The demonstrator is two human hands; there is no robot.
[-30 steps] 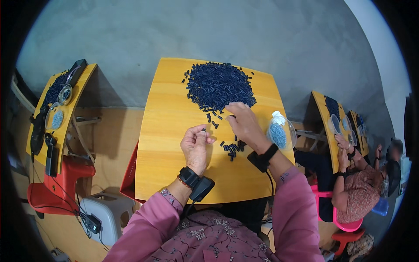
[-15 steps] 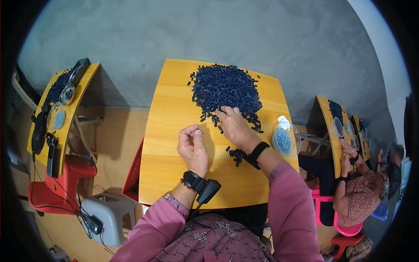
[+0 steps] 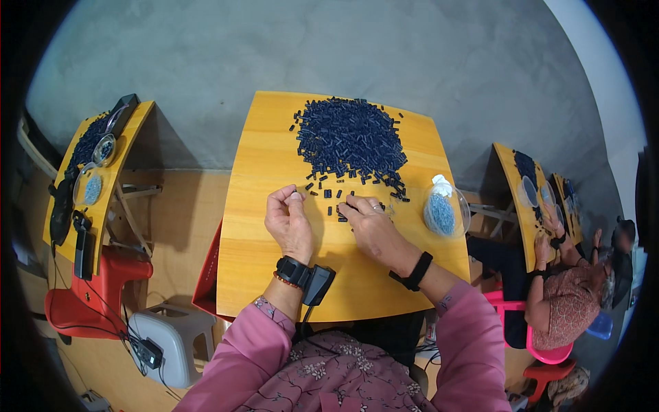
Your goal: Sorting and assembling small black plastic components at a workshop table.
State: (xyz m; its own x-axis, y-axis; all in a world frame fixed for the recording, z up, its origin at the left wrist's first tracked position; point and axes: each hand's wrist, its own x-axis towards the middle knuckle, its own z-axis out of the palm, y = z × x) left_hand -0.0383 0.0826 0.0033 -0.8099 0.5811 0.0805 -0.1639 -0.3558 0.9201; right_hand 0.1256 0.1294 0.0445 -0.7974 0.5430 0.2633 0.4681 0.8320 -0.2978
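A wide heap of short dark blue tube-like pieces (image 3: 351,137) covers the far part of the yellow wooden table (image 3: 264,275). Several loose pieces (image 3: 328,194) lie scattered between the heap and my hands. My left hand (image 3: 288,226) hovers left of these pieces, its thumb and forefinger pinched; a tiny dark spot shows at the tips, too small to name. Just below the heap, my right hand (image 3: 376,230) bends its closed fingertips down onto the loose pieces. Its fingers hide what lies under them.
Right of my right hand, a clear round tub (image 3: 439,211) holds light blue bits, with white crumpled tissue (image 3: 441,184) at its far rim. A red crate (image 3: 208,278) stands by the table's left side. At the right, another person (image 3: 566,302) works at a neighbouring table (image 3: 511,199).
My right hand has drawn back from the heap toward me, and more loose pieces show between heap and hand. My left hand has shifted slightly left and stays pinched.
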